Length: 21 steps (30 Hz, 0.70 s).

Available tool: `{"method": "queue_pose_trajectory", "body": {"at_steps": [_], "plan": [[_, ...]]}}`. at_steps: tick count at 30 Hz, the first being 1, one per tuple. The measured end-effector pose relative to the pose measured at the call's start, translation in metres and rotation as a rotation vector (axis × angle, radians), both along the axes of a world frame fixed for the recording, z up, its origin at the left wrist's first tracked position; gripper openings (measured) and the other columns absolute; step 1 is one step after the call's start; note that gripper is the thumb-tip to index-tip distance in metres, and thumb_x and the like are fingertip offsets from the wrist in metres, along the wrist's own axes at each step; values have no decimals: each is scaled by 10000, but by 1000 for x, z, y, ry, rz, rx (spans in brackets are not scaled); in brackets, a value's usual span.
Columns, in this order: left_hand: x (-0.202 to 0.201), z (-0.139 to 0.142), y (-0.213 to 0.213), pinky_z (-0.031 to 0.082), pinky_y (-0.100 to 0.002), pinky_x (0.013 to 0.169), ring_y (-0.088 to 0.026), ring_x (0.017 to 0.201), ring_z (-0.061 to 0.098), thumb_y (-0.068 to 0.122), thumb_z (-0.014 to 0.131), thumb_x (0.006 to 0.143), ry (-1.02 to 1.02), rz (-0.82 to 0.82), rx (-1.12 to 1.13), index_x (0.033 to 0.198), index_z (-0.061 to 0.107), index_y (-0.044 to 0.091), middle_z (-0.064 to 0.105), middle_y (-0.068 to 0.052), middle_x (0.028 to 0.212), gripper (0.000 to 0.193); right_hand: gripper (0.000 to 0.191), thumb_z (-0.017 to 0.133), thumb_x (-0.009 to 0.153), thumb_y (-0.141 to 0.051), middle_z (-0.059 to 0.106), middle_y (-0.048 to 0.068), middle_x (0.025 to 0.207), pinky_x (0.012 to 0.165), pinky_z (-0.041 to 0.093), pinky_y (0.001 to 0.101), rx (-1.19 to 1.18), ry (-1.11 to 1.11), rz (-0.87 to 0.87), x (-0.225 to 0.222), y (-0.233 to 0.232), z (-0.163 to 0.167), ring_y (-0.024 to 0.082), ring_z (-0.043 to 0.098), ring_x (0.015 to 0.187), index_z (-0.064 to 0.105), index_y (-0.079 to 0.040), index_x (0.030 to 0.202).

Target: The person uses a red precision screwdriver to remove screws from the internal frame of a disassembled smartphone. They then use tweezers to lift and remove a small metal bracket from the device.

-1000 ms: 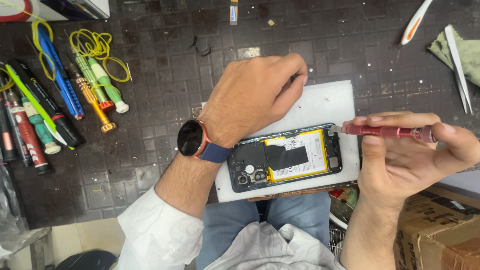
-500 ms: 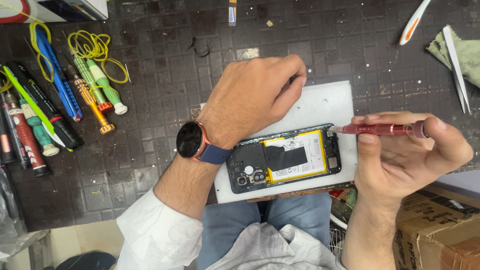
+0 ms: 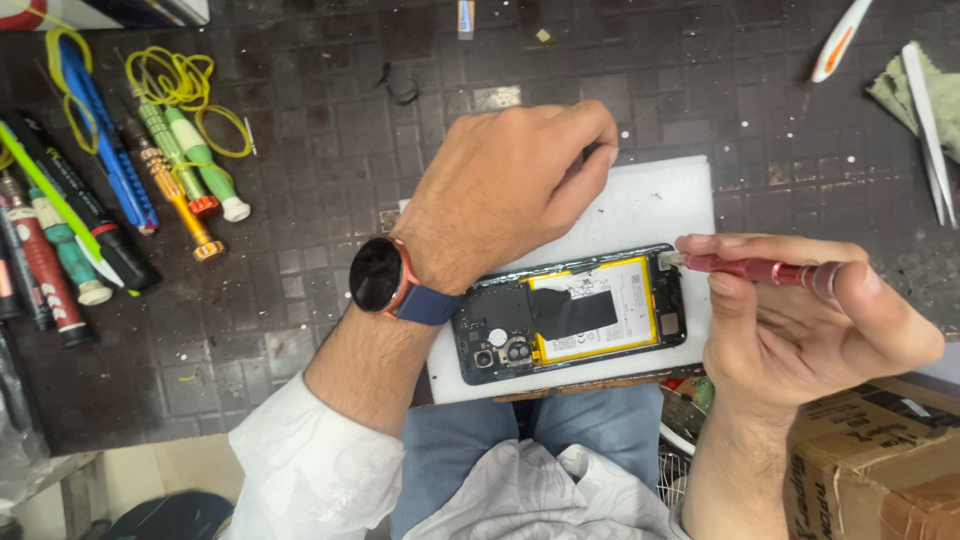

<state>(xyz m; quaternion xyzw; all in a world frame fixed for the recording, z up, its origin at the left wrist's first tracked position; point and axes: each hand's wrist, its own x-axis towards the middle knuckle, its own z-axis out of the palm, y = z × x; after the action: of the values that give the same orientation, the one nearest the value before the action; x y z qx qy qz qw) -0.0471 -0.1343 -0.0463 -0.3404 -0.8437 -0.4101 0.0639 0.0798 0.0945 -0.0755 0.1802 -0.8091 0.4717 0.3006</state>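
An opened phone (image 3: 575, 315) lies back-up on a white pad (image 3: 655, 205), showing its yellow-edged battery and black boards. My left hand (image 3: 510, 190) rests curled over the phone's upper left edge, pressing it onto the pad; a round watch on a blue strap sits on that wrist. My right hand (image 3: 800, 320) pinches a red precision screwdriver (image 3: 760, 270) held level, its tip touching the phone's top right corner.
Several screwdrivers and pens (image 3: 110, 210) and a yellow cord (image 3: 190, 95) lie at the left of the dark tiled bench. White tweezers (image 3: 930, 130) on a green cloth and a white pry tool (image 3: 840, 40) sit top right. A cardboard box (image 3: 880, 460) stands lower right.
My right hand has shifted slightly left with the screwdriver, bringing its tip onto the phone's corner. The left hand has stayed put.
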Motion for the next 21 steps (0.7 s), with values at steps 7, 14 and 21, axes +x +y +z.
{"method": "queue_pose_trajectory", "body": {"at_steps": [7, 14, 21], "plan": [[-3, -2, 0, 556, -411, 622, -281, 724, 725, 207, 619, 1021, -10, -5, 15, 1010, 660, 97, 738, -61, 816, 118, 648, 669, 1134, 132, 582, 135, 1119, 897, 708, 397, -17, -8, 11, 1, 7, -12, 230, 743, 941, 273, -259, 1465], [-3, -5, 0, 557, -415, 634, -285, 743, 727, 206, 625, 1031, 23, -10, 31, 1018, 651, 99, 742, -61, 835, 111, 653, 682, 1142, 134, 551, 125, 1143, 986, 685, 439, 35, -124, 15, 2, 22, -12, 296, 725, 1004, 257, -224, 1487], [-3, -7, 4, 551, -416, 616, -280, 717, 722, 207, 625, 1034, 20, -2, 9, 1020, 653, 100, 734, -62, 807, 111, 673, 722, 1146, 133, 548, 81, 1116, 947, 682, 400, 1, -50, -60, 7, 19, -26, 256, 750, 971, 255, -218, 1480]]}}
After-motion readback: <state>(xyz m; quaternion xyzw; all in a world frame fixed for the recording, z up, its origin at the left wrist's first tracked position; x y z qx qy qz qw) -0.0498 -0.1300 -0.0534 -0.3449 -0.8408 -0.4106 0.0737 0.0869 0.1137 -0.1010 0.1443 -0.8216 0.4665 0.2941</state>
